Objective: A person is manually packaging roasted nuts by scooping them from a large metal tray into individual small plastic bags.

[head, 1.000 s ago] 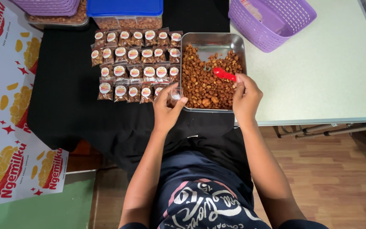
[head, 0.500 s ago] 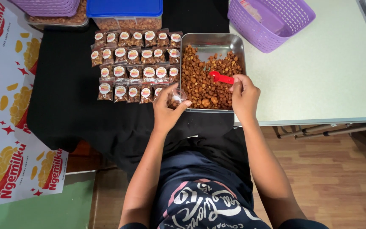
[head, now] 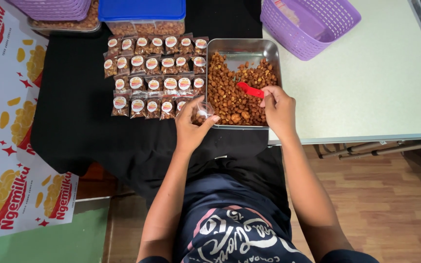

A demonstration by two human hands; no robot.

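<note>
Right hand (head: 278, 109) has its fingers pinched round one red scoop (head: 249, 89), dipped in the single steel tray (head: 243, 46) of brown snacks. Left hand (head: 191, 127) grips one small clear bag (head: 201, 110) at the tray's 7 o'clock corner. Roughly twenty-three filled packets (head: 154, 73) lie in four rows at 9 o'clock on the counter (head: 376, 92), two purple baskets (head: 310, 22) up at 12.

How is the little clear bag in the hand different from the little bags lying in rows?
The small clear plastic bag is open, unlabelled and held up by the left hand; the rows of small packed bags lie flat on the black cloth, with round stickers. Both hold brown snack pieces.
</note>
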